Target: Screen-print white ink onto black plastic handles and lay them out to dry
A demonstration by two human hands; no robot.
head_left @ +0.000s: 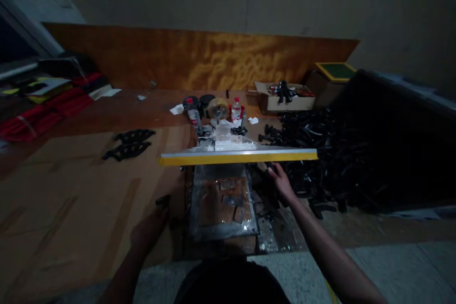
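Low over the cardboard on the left is my left hand (151, 225), dark and blurred, closed on a small black part (163, 199). My right hand (280, 178) reaches to the right of the central fixture, its fingers curled at a black piece (270, 166) beside the pile of black parts (313, 152). Between my hands stands a metal plate (224, 235) with small blocks on it, and a yellow-edged bar (238, 156) crosses above it. Two black ribbed parts (130, 150) lie on the cardboard at the left.
Behind the bar stand two bottles (235, 110) and a tape roll (218, 108). An open carton (285, 102) holds black parts at the back right. A large dark bin (392, 142) borders the right side. Red bundles (32, 116) lie far left.
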